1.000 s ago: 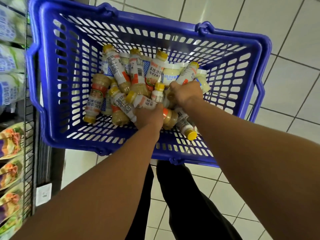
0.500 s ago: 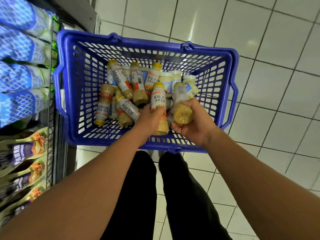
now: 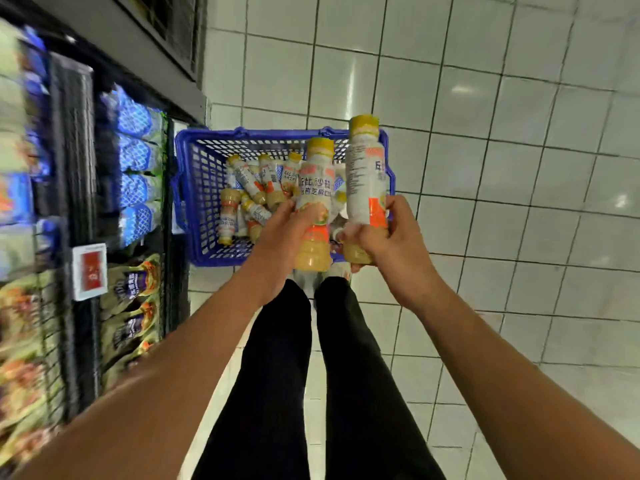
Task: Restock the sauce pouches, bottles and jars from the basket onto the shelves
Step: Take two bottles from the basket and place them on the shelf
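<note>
A blue plastic basket (image 3: 194, 188) stands on the tiled floor with several yellow-capped sauce bottles (image 3: 249, 188) lying in it. My left hand (image 3: 277, 247) grips one sauce bottle (image 3: 315, 188) round its lower half and holds it upright above the basket. My right hand (image 3: 388, 244) grips a second sauce bottle (image 3: 365, 181) near its base, also upright, a little higher and to the right. The two bottles stand side by side, close together.
Shelves (image 3: 79, 168) run along the left, holding blue-and-white pouches (image 3: 136, 157) above and green-and-purple pouches (image 3: 135, 289) below. A red price tag (image 3: 90, 271) hangs on the shelf edge. My legs in black trousers (image 3: 311, 375) stand behind the basket. White floor tiles (image 3: 519, 168) spread to the right.
Both hands have lifted their bottles up out of the basket and turned them upright. The view has risen and pulled back, showing more of the shelves on the left.
</note>
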Action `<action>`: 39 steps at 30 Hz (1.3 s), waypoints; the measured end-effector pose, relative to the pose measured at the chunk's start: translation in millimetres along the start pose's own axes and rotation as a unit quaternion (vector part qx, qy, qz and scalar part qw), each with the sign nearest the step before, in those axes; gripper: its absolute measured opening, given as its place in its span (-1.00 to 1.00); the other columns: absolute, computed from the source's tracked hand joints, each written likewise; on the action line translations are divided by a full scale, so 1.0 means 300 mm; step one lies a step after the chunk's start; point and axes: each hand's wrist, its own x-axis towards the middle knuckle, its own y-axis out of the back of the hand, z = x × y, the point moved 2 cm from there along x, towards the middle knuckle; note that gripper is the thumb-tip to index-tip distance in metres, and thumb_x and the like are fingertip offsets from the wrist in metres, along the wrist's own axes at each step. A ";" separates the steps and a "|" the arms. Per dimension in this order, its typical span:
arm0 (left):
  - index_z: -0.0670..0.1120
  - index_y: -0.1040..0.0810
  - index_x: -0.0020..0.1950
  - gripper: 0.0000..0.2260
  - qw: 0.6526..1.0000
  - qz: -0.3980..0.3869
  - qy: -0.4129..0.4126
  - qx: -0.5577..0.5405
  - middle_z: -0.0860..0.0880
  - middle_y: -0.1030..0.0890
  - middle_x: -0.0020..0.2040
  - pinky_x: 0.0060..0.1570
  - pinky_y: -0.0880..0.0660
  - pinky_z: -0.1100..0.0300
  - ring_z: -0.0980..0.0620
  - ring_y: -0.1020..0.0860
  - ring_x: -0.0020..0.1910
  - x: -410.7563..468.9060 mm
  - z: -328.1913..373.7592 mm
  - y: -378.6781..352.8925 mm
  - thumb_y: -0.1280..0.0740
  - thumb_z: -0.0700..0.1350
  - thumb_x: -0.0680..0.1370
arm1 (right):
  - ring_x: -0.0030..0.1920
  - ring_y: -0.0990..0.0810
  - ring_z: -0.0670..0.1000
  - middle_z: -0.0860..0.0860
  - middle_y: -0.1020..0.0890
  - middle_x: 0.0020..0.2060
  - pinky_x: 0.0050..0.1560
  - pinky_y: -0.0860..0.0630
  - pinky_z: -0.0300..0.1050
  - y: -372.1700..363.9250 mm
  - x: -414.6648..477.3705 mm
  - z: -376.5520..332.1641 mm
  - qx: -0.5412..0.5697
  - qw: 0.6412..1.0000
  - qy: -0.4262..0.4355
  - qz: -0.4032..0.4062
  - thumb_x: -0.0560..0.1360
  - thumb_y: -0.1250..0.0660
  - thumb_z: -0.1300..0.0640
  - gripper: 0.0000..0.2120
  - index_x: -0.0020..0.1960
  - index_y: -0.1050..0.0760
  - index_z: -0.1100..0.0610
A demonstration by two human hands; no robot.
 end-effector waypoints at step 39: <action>0.13 -0.61 0.07 -0.62 0.749 0.404 -0.451 -0.272 -0.03 -0.70 -0.09 -0.26 -0.62 0.06 -0.02 -0.68 -0.19 -1.635 0.379 -0.209 -0.50 -0.04 0.26 | -0.29 -0.64 -0.09 -0.09 -0.69 -0.19 -0.38 -0.55 -0.17 -0.274 -1.159 -0.808 -0.166 0.773 0.289 -0.540 0.26 -0.47 -0.06 -0.63 0.04 -0.46 -0.18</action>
